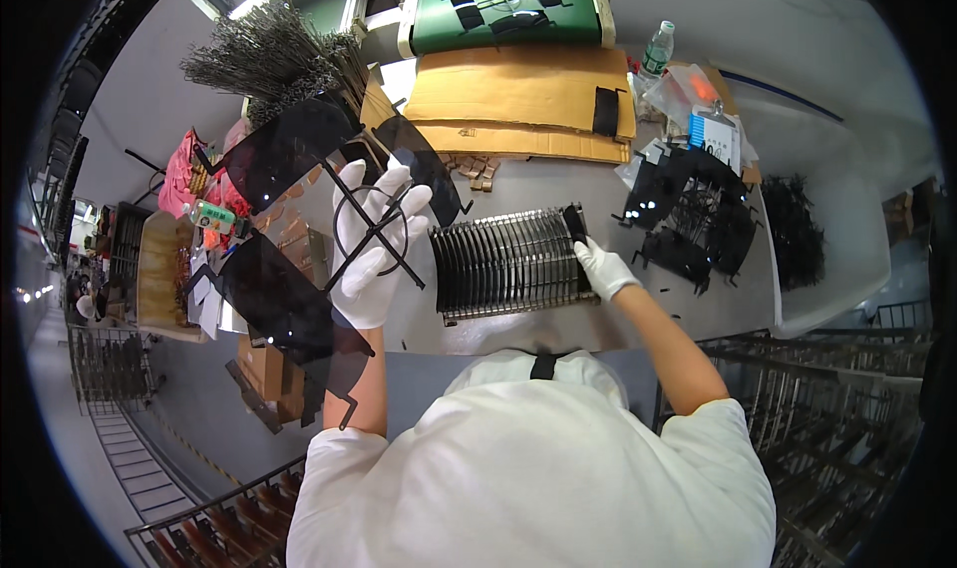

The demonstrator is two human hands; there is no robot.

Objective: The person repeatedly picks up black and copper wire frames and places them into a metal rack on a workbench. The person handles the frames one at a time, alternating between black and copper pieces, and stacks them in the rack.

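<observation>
My gloved left hand [367, 299] is closed around a black wire frame [374, 231], a ring with a cross through it. Dark, glossy curved sheets [289, 304] with hooked wire ends spread around this frame. My right hand [604, 271], also in a white glove, grips the end of a dark curved sheet [574, 225] at the right end of a metal rack [449, 319]. Inside the rack, several such sheets stand in a close row. The right fingertips are partly hidden behind the sheet's edge.
At the right lies a heap of assembled frames and sheets [688, 214]. Yellow cardboard [518, 89] lies behind the rack, before a green conveyor belt [429, 14]. A bundle of black wires [279, 59] stands far left. A bottle [657, 49] stands at the back right.
</observation>
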